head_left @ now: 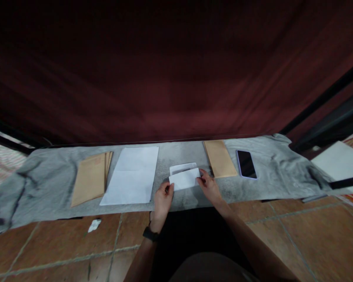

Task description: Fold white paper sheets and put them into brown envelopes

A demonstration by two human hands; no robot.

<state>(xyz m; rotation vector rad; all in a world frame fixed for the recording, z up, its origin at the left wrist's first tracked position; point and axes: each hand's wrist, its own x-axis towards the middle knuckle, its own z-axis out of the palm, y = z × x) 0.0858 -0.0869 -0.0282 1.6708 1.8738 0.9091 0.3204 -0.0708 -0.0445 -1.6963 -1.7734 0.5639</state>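
Note:
Between my two hands a folded sheet of white paper (184,179) is held up by its ends. My left hand (163,199) pinches its left end, thumb and fingers closed. The right end is pinched in my right hand (209,187). Just behind the paper, a second white paper piece (182,166) shows as a narrow strip; whether it is part of the same sheet I cannot tell. Left of my hands lies a stack of white paper sheets (132,176) with a faint crease across it. Brown envelopes (220,158) lie to the right, near my right hand.
More brown envelopes (90,178) sit in a fanned stack at the left. A phone (247,164) with a dark screen lies at the right. Grey cloth (285,168) covers the narrow table. Behind it hangs a dark red curtain (170,94). A white scrap (94,225) is on the tiled floor.

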